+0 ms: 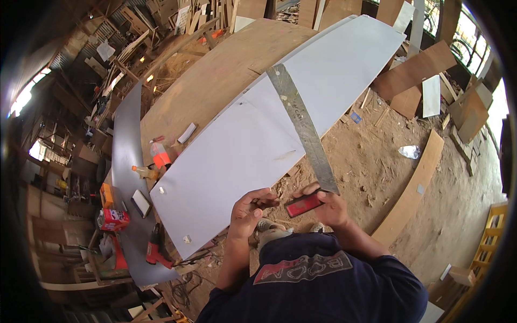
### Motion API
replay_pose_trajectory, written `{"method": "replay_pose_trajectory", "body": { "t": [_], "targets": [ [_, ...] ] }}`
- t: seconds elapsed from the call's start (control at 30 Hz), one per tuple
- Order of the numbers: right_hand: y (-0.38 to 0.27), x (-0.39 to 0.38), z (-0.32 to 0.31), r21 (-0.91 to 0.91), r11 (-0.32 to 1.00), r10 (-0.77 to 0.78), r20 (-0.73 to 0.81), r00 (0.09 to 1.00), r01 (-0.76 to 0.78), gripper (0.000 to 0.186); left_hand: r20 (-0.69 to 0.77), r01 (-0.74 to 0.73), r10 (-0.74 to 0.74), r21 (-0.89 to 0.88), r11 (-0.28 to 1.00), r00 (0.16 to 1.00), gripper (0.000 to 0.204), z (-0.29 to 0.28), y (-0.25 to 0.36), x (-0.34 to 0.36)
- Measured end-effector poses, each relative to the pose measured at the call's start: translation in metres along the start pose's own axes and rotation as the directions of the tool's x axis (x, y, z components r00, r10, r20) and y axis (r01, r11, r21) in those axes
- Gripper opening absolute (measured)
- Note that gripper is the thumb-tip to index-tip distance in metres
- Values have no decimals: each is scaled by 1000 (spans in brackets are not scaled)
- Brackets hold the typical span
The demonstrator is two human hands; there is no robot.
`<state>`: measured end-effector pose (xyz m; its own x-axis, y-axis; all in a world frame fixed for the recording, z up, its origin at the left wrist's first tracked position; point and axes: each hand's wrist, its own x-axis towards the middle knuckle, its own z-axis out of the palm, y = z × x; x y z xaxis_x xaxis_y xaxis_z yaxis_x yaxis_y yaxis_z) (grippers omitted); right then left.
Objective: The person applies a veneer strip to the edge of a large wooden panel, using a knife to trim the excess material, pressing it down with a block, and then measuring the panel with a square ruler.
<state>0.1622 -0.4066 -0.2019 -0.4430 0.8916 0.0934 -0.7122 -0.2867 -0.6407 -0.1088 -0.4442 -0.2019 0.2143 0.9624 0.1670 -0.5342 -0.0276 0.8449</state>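
My right hand [329, 209] grips a small flat rectangular thing, red with a black edge [303, 205]; its exact kind does not show. Close to its left, my left hand [251, 211] is raised with fingers apart and slightly curled, holding nothing that I can see. Both hands are beside the near right edge of a long white panel [226, 161]. A worn grey straight strip [298, 116] lies across that panel, its near end sticking out past the edge beside my right hand.
Left of the panel, a grey sheet [126, 145] carries a red power drill [155, 248], a red box [113, 219] and a white-faced block [141, 203]. Bottles [159, 155] stand near the panel's corner. A curved plywood strip [412, 188] lies on the dirt floor [366, 156] at right.
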Motion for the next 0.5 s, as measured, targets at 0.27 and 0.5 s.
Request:
{"method": "replay_pose_trajectory", "body": {
  "t": [0.27,0.5],
  "targets": [
    [-29,-52,-54,-5,998,-61,-43,997,61,36,-315,228,-39,589,776,948,35,-3,-24,15],
    [-15,-99,-103,-157,962,159,-340,927,-223,45,-336,350,225,936,-26,915,69,-109,-77,-30]
  ]
}}
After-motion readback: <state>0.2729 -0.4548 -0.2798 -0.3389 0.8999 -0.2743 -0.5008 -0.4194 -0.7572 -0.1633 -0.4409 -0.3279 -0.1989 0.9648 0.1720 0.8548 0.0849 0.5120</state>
